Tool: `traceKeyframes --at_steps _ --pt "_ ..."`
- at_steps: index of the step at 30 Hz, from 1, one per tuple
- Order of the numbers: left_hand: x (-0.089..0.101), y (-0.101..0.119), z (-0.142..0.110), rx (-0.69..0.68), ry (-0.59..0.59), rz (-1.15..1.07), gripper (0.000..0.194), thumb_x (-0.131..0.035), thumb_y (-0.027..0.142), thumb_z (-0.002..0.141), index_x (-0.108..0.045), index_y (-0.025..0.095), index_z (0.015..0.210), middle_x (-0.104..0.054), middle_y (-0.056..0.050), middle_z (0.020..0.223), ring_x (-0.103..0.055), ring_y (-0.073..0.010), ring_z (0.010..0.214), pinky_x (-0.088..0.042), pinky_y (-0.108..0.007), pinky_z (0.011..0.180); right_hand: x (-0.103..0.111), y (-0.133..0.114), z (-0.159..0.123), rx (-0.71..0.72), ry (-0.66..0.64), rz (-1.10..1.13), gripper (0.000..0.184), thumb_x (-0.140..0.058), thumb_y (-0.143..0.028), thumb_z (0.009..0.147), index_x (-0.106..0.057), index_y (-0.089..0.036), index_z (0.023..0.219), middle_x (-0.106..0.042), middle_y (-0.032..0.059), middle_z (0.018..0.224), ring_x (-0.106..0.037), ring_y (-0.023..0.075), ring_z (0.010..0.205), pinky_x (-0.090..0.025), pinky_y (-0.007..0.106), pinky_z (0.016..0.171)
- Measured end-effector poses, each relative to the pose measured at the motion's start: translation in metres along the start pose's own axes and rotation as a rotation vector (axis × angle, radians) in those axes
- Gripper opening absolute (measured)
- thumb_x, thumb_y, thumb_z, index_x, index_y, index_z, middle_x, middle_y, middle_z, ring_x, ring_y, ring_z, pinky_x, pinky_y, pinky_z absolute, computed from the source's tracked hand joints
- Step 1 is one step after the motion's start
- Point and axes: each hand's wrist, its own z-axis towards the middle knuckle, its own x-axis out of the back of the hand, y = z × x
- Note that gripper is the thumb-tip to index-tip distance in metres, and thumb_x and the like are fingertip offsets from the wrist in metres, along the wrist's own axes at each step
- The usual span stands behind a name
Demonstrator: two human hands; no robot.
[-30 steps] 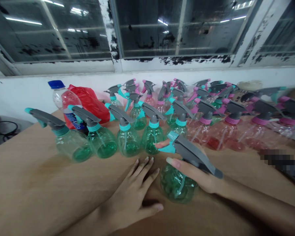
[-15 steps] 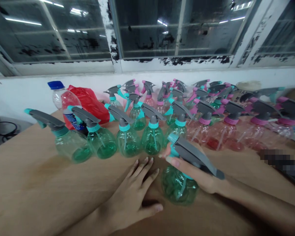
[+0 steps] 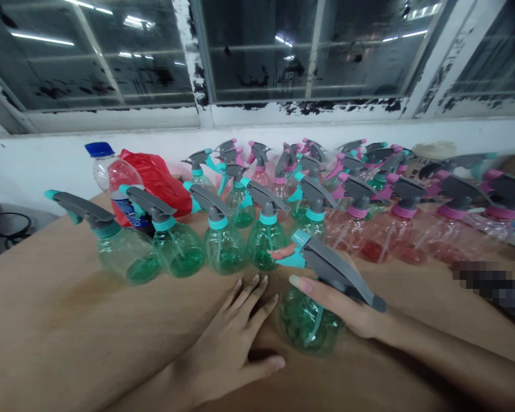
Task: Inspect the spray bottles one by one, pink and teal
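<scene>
My right hand [image 3: 347, 306] grips a green spray bottle [image 3: 309, 323] with a grey head and teal trigger, standing on the brown table [image 3: 68, 332]. One finger lies on the teal trigger, the others wrap the neck. My left hand [image 3: 234, 343] lies flat on the table just left of that bottle, fingers spread, holding nothing. Behind both hands stands a row of green spray bottles [image 3: 223, 240].
Several pink spray bottles [image 3: 395, 229] crowd the back right. A clear water bottle with a blue cap [image 3: 109, 177] and a red plastic bag [image 3: 158, 177] sit at the back left. A white wall and dark windows [image 3: 257, 51] rise behind. Black cables [image 3: 4, 226] lie far left.
The trigger was squeezed in half a second ago and is out again now, with the finger extended as before. My left hand has not moved.
</scene>
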Motion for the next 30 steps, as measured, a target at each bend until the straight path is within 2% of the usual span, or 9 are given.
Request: traceKeyframes --at_steps 10,14,16,19,21,25,28,30 --pt "-0.001 0.000 0.001 0.006 0.003 -0.011 0.077 -0.044 0.066 0.088 -0.035 0.013 0.142 -0.034 -0.016 0.146 -0.026 -0.0350 0.135 -0.023 -0.054 0.108 0.000 0.001 -0.001 0.014 0.001 -0.016 0.025 -0.059 -0.035 0.083 -0.065 -0.027 0.107 -0.063 0.0007 0.079 -0.057 0.0168 0.062 -0.050 0.033 0.058" --pt "-0.001 0.001 0.001 0.020 -0.012 -0.025 0.078 -0.043 0.066 0.088 -0.030 0.013 0.144 -0.032 -0.015 0.148 -0.027 -0.0341 0.135 -0.022 -0.053 0.109 -0.001 0.001 0.000 -0.018 -0.020 0.015 0.026 -0.058 -0.034 0.085 -0.063 -0.027 0.109 -0.063 -0.0009 0.071 -0.059 0.0172 0.059 -0.051 0.033 0.057" --pt "0.000 0.002 0.002 0.031 -0.014 -0.047 0.080 -0.045 0.066 0.087 -0.028 0.014 0.145 -0.031 -0.014 0.148 -0.026 -0.0338 0.136 -0.021 -0.053 0.109 -0.001 0.000 0.000 -0.020 -0.020 0.033 0.026 -0.059 -0.033 0.084 -0.063 -0.027 0.109 -0.065 -0.0005 0.072 -0.063 0.0192 0.066 -0.053 0.034 0.063" --pt "0.003 0.005 0.003 0.055 -0.018 -0.099 0.083 -0.050 0.064 0.086 -0.024 0.012 0.146 -0.030 -0.015 0.149 -0.025 -0.0333 0.136 -0.020 -0.053 0.110 0.000 0.000 0.000 0.001 -0.001 0.049 0.026 -0.060 -0.032 0.084 -0.063 -0.027 0.108 -0.068 0.0017 0.087 -0.065 0.0225 0.089 -0.052 0.038 0.080" --pt "0.006 0.008 0.003 0.083 -0.006 -0.150 0.086 -0.054 0.061 0.085 -0.020 0.011 0.146 -0.029 -0.017 0.149 -0.025 -0.0324 0.136 -0.021 -0.052 0.110 -0.001 0.001 -0.001 0.000 -0.012 0.056 0.027 -0.058 -0.032 0.085 -0.062 -0.027 0.112 -0.068 0.0021 0.093 -0.064 0.0229 0.097 -0.051 0.039 0.085" --pt "0.015 0.014 0.002 0.148 0.110 -0.333 0.087 -0.059 0.057 0.084 -0.016 0.011 0.144 -0.033 -0.020 0.145 -0.032 -0.0312 0.133 -0.030 -0.048 0.106 -0.009 0.000 -0.001 -0.002 -0.031 0.092 0.027 -0.058 -0.032 0.086 -0.061 -0.027 0.112 -0.068 0.0028 0.103 -0.064 0.0217 0.099 -0.052 0.038 0.085" --pt "0.024 0.017 -0.003 0.142 0.237 -0.477 0.078 -0.060 0.057 0.084 -0.023 0.016 0.139 -0.043 -0.016 0.138 -0.041 -0.0297 0.126 -0.038 -0.046 0.101 -0.025 -0.005 0.002 0.031 -0.029 0.147 0.026 -0.059 -0.030 0.085 -0.061 -0.026 0.112 -0.066 0.0033 0.114 -0.061 0.0216 0.108 -0.048 0.038 0.094" --pt "0.031 0.019 -0.009 0.132 0.294 -0.520 0.071 -0.061 0.057 0.083 -0.029 0.019 0.134 -0.048 -0.013 0.132 -0.046 -0.0302 0.121 -0.041 -0.046 0.098 -0.040 -0.012 0.005 0.050 -0.041 0.153 0.028 -0.059 -0.029 0.086 -0.060 -0.026 0.113 -0.066 0.0038 0.113 -0.061 0.0216 0.108 -0.049 0.038 0.094"
